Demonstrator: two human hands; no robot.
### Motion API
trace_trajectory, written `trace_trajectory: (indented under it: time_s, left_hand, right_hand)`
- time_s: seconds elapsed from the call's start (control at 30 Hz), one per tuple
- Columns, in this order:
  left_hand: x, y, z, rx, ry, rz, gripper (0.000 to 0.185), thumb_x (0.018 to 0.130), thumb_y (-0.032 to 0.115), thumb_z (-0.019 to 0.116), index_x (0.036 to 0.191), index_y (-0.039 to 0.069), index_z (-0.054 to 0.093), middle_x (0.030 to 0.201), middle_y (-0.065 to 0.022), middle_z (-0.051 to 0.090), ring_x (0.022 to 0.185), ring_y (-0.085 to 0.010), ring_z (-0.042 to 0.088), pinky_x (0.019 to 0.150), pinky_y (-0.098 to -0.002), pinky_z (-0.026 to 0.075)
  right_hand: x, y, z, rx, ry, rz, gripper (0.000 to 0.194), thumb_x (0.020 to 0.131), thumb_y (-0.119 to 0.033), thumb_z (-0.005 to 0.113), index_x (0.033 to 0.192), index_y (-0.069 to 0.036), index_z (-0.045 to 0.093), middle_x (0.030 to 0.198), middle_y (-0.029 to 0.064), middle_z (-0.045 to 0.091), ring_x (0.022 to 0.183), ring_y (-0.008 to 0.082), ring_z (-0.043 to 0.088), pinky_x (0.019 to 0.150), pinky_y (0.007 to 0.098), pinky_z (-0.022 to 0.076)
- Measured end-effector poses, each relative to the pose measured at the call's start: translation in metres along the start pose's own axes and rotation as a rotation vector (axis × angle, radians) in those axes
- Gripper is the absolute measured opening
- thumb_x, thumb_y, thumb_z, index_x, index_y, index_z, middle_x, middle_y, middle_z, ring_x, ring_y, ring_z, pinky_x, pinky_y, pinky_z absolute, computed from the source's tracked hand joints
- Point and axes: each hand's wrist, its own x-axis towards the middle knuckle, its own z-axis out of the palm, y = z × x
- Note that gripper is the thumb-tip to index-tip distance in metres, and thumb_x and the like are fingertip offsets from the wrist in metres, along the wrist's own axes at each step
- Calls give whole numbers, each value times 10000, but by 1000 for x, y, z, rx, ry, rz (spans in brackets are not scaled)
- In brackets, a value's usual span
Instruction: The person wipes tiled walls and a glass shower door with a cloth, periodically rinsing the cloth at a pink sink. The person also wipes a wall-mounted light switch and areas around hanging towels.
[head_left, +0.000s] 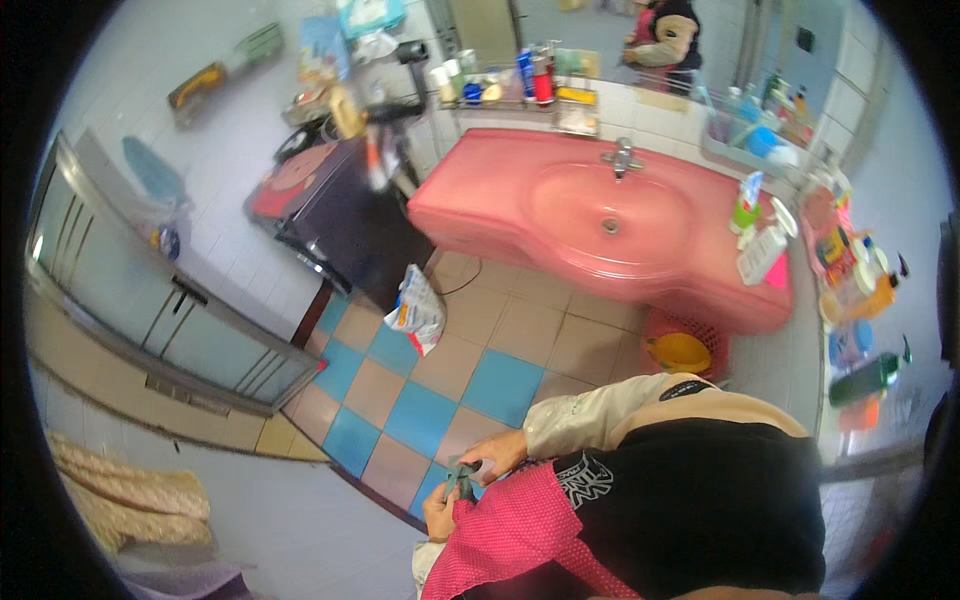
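Both of my hands are close together in front of the pink dotted apron (517, 517) at my waist. My left hand (439, 513) grips the lower side of a small grey-green piece of fabric (456, 478), maybe a cloth or a glove. From above, my right hand (499, 454) pinches the same fabric with its fingers. The piece looks bunched, and part of it is hidden by my fingers and the apron.
Ahead is a pink washbasin counter (480, 169) with a faucet (622, 159) and a white pump bottle (763, 251). A plastic bag (418, 309) stands on the tiled floor (420, 420) beside a dark cabinet (352, 202). Under the counter is a pink basket (716, 349). A glass-panelled door (150, 285) is at left.
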Motion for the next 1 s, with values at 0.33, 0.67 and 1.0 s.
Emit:
trace_trajectory:
  time_s: [0.33,0.67,1.0]
  left_hand:
    - [37,60,14,307,-476,-53,241,837,179,746,975,-9,683,905,-60,684,739,-127,602,665,-299,501]
    - [109,54,96,367,-380,552,168,895,144,629,932,-19,625,837,-116,638,699,-166,579,652,-312,476]
    - [134,124,180,165,-423,303,119,941,107,544,913,11,609,750,1,579,696,-77,491,613,-252,416]
  right_hand:
    - [-72,-61,-27,194,495,265,287,898,-249,579,1109,-54,576,915,120,626,877,200,588,796,353,470]
    - [-182,-47,-72,78,812,245,340,900,-291,609,1129,-39,608,972,120,657,905,211,612,824,342,475]
    - [-255,-8,-121,148,892,151,367,866,-191,570,1193,-24,585,1055,106,650,995,184,584,921,326,442]
